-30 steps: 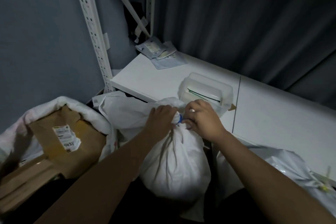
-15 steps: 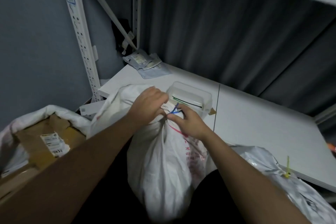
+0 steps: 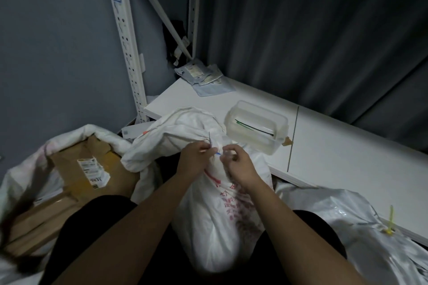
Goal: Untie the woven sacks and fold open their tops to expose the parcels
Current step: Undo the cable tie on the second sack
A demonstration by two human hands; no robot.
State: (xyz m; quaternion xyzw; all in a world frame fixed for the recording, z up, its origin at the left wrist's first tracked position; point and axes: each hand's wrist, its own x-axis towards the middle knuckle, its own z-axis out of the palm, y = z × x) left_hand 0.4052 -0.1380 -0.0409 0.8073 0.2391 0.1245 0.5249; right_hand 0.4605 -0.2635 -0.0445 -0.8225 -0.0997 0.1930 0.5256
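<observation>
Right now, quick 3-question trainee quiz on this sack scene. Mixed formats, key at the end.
1. True or false: the white woven sack between the person's knees is already folded open.
2. Multiple choice: the clear plastic container sits on A) the floor, B) the white shelf board, C) the cardboard parcel.
3. Fill in: the silver bag at lower right is closed with a ____ zip tie.

Key: 1 false: its neck is bunched, the left hand and right hand both pinching at the blue tie. 2 B. 3 yellow.
</observation>
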